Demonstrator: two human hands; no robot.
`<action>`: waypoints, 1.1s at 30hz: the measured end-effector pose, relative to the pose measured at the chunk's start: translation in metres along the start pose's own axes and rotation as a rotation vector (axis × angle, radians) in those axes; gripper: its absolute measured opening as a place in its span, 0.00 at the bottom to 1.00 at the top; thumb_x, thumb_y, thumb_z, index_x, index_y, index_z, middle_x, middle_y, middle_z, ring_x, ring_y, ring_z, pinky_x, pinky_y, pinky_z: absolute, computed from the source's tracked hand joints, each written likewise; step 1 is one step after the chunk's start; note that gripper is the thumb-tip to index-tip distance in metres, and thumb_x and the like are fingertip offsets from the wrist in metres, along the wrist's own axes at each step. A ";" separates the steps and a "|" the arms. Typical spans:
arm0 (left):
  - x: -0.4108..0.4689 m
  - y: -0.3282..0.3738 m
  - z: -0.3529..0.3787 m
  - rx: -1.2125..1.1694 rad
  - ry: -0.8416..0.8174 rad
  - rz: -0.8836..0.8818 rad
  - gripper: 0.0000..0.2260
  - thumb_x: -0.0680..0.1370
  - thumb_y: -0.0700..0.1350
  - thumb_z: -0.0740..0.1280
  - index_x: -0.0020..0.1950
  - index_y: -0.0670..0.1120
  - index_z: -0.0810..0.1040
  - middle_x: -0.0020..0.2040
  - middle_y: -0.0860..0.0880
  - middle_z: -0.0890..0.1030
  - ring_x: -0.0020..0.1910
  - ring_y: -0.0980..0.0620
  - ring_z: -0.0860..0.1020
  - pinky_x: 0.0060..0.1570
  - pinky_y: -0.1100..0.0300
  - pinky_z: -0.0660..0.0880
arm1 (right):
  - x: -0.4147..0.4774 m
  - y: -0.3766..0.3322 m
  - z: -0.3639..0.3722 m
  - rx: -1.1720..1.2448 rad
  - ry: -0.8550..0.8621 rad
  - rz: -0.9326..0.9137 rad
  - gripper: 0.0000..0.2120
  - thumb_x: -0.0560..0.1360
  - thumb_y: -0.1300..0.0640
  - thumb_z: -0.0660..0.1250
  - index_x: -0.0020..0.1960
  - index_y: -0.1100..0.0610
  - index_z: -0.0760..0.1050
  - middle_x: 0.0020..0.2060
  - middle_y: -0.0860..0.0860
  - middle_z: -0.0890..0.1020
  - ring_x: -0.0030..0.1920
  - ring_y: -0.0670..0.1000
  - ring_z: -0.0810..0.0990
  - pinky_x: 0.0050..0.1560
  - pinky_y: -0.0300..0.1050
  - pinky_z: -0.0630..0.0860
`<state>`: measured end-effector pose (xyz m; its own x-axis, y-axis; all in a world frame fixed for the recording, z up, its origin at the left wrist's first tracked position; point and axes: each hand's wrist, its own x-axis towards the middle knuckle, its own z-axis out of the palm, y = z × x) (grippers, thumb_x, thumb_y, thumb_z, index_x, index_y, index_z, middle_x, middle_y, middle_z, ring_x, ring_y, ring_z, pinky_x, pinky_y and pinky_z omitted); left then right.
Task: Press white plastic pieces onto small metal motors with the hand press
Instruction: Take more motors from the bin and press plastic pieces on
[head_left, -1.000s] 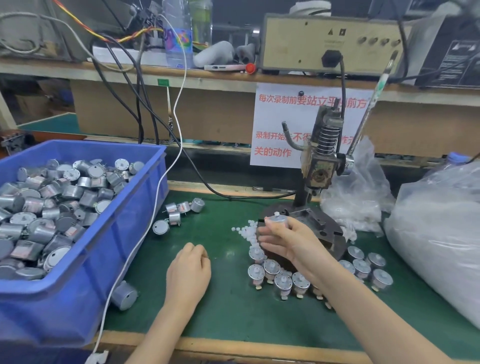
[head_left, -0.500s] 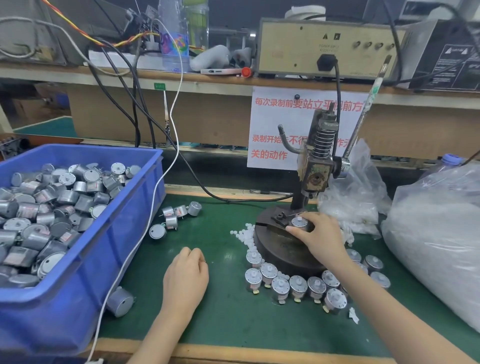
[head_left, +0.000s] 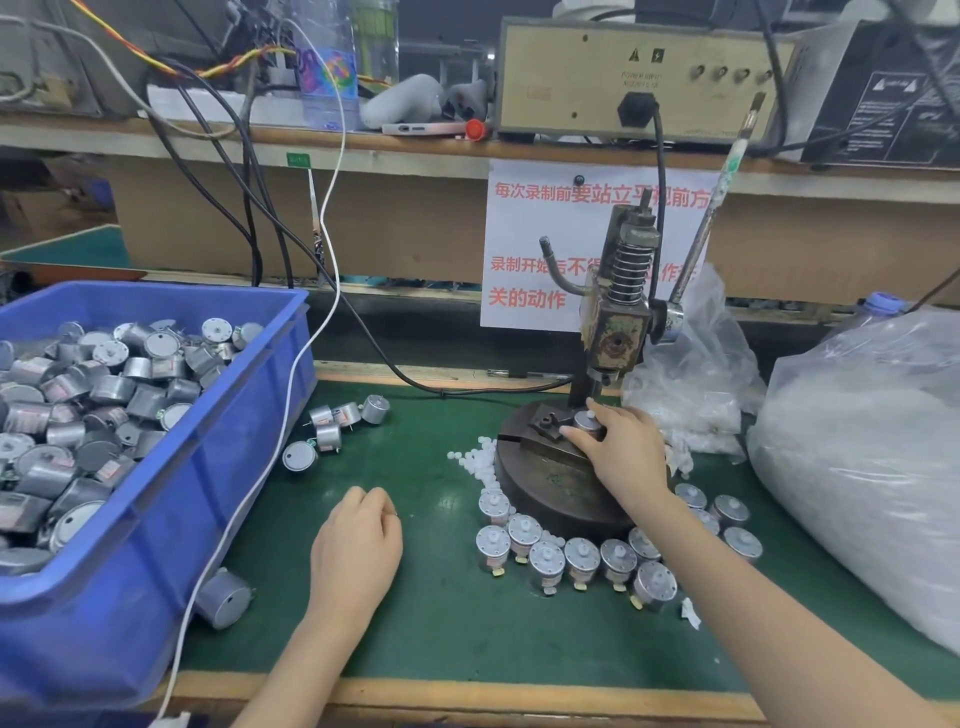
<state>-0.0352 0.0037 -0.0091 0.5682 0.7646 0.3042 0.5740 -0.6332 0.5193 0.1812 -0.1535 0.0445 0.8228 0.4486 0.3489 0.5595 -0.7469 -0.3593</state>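
Note:
The hand press (head_left: 621, 332) stands on a round dark base (head_left: 545, 483) at centre right, its long lever (head_left: 719, 208) raised. My right hand (head_left: 618, 457) grips a small metal motor (head_left: 587, 422) with a white plastic piece on top, seated on the base under the ram. My left hand (head_left: 358, 545) rests on the green mat, fingers loosely curled, holding nothing. Loose white plastic pieces (head_left: 475, 460) lie left of the base. Several motors with white pieces on them (head_left: 582, 556) stand in an arc in front of the base.
A blue bin (head_left: 171, 519) full of bare motors fills the left. A few loose motors (head_left: 337, 423) lie beside it, and a white cable (head_left: 291, 395) runs down its side. Large clear bags (head_left: 872, 457) sit at the right. The wooden table edge (head_left: 467, 693) is near me.
My right hand carried the motor from in front of the base up onto the press fixture and holds it there under the ram. My left hand stayed in place.

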 end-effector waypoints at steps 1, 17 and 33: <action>0.000 0.000 0.000 0.000 0.001 0.001 0.07 0.77 0.40 0.57 0.43 0.44 0.74 0.42 0.50 0.73 0.44 0.49 0.73 0.38 0.57 0.66 | 0.000 -0.001 0.000 0.011 -0.016 0.010 0.28 0.75 0.41 0.63 0.70 0.56 0.68 0.65 0.55 0.75 0.70 0.57 0.64 0.67 0.51 0.61; -0.002 0.002 0.000 0.088 -0.017 0.067 0.03 0.75 0.40 0.60 0.41 0.45 0.70 0.40 0.50 0.71 0.42 0.48 0.72 0.35 0.58 0.61 | 0.058 -0.004 -0.110 0.822 0.032 0.488 0.22 0.79 0.68 0.50 0.72 0.62 0.58 0.68 0.58 0.68 0.58 0.56 0.71 0.58 0.47 0.69; 0.000 0.003 0.002 0.130 -0.029 0.069 0.03 0.76 0.41 0.58 0.42 0.46 0.68 0.41 0.50 0.71 0.43 0.49 0.72 0.37 0.59 0.63 | 0.057 -0.047 -0.189 1.315 0.389 0.077 0.09 0.70 0.62 0.60 0.49 0.53 0.66 0.51 0.54 0.74 0.46 0.49 0.72 0.50 0.45 0.70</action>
<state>-0.0325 0.0021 -0.0088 0.6245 0.7164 0.3112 0.6034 -0.6955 0.3901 0.1831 -0.1856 0.2444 0.8971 0.0999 0.4303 0.3742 0.3459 -0.8604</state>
